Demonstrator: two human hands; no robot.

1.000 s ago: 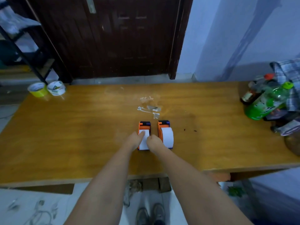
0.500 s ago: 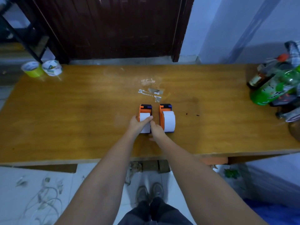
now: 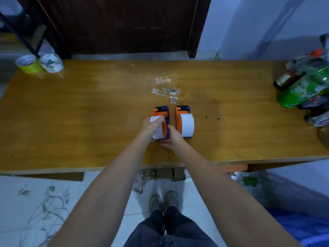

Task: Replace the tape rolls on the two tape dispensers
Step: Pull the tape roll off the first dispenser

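With two spare tape rolls (image 3: 40, 63) at ten o'clock on the table (image 3: 89, 113), the left hand (image 3: 151, 126) gripped the white roll (image 3: 157, 130) in the left dispenser (image 3: 162, 120) at centre, the right hand (image 3: 171, 138) clasped its frame beside the right dispenser (image 3: 184, 122) — a crooked pull risked jamming the roll.

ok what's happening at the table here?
A person stands at the wooden table working on the left tape dispenser. The left hand grips its white roll, fingers curled over the top; the right hand holds the dispenser's frame. The right dispenser sits untouched beside it. Two spare rolls wait at the far left corner.
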